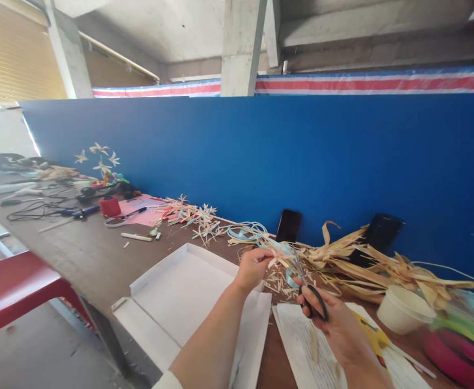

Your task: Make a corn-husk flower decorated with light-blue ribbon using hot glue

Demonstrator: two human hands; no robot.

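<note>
Between its fingertips, my left hand (pixel 253 268) pinches a pale straw-coloured flower (pixel 279 257) with narrow pointed petals, held over the middle of the table. My right hand (pixel 329 313) grips black-handled scissors (pixel 316 302), fingers through the loops. The blades point up and away, close to the flower's right side; whether they touch it I cannot tell. Beneath both hands lie small straw-coloured clippings (pixel 279 283) and some light blue ribbon (pixel 291 276). Below my left forearm rests an open white box (pixel 180 286), partly covered by the arm.
Dried husks (pixel 342 254) spread along the blue partition (pixel 237 151), where a black phone (pixel 288 226) leans. At right stand a white cup (pixel 405 309) and printed paper (pixel 301 329). Several finished flowers (pixel 202 219) lie back left, near a red spool (pixel 109 207) and a glue gun (pixel 80 212).
</note>
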